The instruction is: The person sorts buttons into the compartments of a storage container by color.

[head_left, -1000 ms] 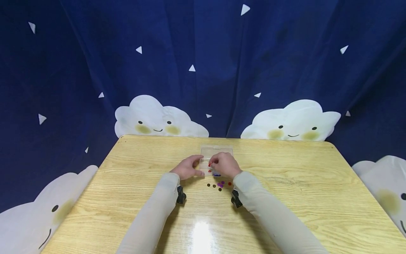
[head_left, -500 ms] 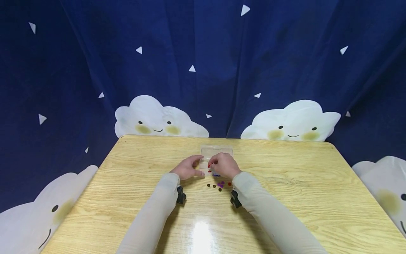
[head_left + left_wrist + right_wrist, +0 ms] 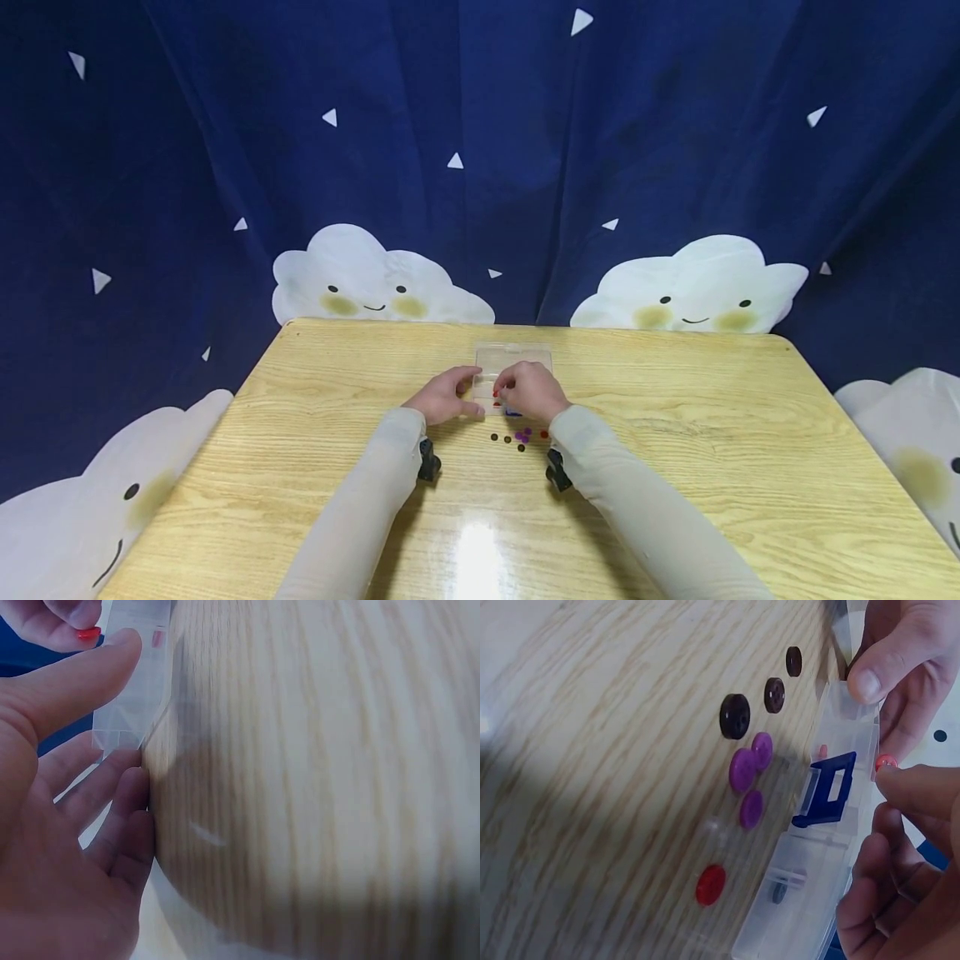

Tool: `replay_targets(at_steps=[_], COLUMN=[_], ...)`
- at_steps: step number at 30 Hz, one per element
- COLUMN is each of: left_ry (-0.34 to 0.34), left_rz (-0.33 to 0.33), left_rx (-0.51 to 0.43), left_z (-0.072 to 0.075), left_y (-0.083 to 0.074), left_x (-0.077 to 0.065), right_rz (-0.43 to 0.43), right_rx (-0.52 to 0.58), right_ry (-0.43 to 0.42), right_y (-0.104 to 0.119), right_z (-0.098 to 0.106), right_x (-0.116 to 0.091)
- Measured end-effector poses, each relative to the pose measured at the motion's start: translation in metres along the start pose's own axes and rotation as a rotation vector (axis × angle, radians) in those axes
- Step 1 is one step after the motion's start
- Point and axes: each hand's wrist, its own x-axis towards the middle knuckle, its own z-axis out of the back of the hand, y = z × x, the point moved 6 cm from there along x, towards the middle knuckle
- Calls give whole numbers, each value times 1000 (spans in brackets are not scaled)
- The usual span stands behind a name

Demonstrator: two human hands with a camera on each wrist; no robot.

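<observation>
A clear plastic box (image 3: 513, 358) with its lid raised stands on the table, a blue latch (image 3: 829, 791) on its front. My left hand (image 3: 444, 397) holds its left end, thumb at the front and fingers around the far side. Over the left compartments, my right hand (image 3: 531, 390) pinches a small red button (image 3: 886, 761) between thumb and index finger. Another red button (image 3: 158, 637) lies inside the box. A dark button (image 3: 779, 891) shows through the wall of another compartment. The right hand hides part of the box in the head view.
In front of the box, loose on the wooden table (image 3: 352, 358), lie three dark brown buttons (image 3: 735, 716), three purple buttons (image 3: 742, 770) and one red button (image 3: 710, 885). A blue curtain (image 3: 510, 167) with white clouds hangs behind the table.
</observation>
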Motion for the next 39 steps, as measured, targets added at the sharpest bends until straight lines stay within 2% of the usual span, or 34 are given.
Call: replay_targets(at_steps=[14, 33, 39], left_ry=[2, -12, -8], left_rz=[-5, 4, -2], left_rx=[7, -9, -2], left_z=[0, -1, -1], left_y=[1, 2, 2], left_x=[1, 3, 4], right_rz=[14, -11, 15], right_rx=[8, 30, 46], right_ry=[11, 16, 28], right_y=[-2, -6, -8], right_z=[-3, -5, -1], right_x=[-1, 0, -2])
